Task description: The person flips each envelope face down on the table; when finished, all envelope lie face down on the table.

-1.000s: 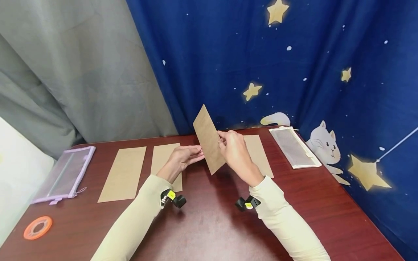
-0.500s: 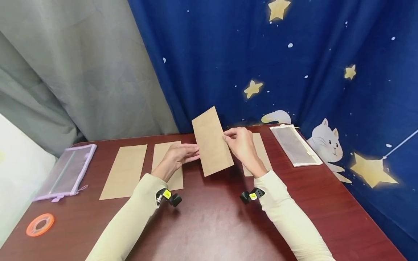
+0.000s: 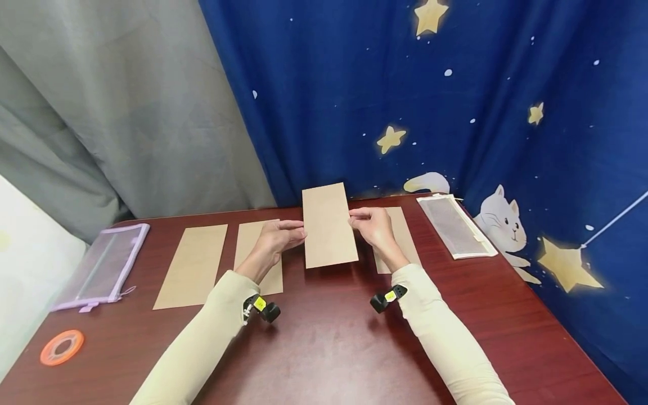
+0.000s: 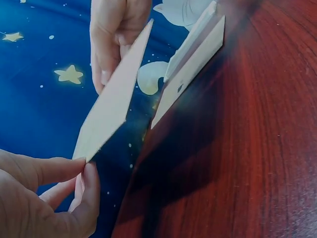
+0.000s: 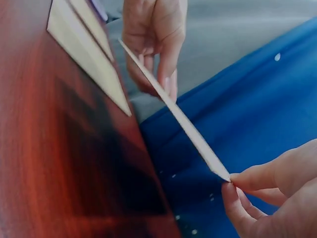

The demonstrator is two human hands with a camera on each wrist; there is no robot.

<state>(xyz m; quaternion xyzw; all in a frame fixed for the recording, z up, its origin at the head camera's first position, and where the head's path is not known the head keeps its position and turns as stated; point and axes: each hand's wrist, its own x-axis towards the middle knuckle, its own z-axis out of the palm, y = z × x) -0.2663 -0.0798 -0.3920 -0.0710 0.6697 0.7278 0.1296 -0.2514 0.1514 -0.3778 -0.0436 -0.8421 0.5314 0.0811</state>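
A rectangle of brown kraft paper (image 3: 329, 225) is held up over the far middle of the table, its broad face tilted toward the head camera. My left hand (image 3: 270, 244) pinches its left edge between thumb and fingers, as the left wrist view of the paper (image 4: 111, 101) shows. At the opposite edge my right hand (image 3: 376, 232) pinches it, thumb and fingertips meeting on the rim of the paper (image 5: 193, 136). Behind the left hand lies a similar brown sheet (image 3: 248, 236), partly covered. Another brown sheet (image 3: 405, 239) lies flat, partly behind the right hand.
A third brown sheet (image 3: 191, 267) lies further left. Beyond it is a lilac-edged mesh zip pouch (image 3: 101, 270), with an orange ring-shaped roll (image 3: 62, 347) nearer. A white-edged mesh pouch (image 3: 458, 228) lies at the far right. Curtains (image 3: 329, 101) hang behind the table (image 3: 329, 349).
The held brown paper has turned from nearly edge-on to facing the head camera, and its top has tipped lower. Both hands keep hold of it; the right hand has shifted slightly right.
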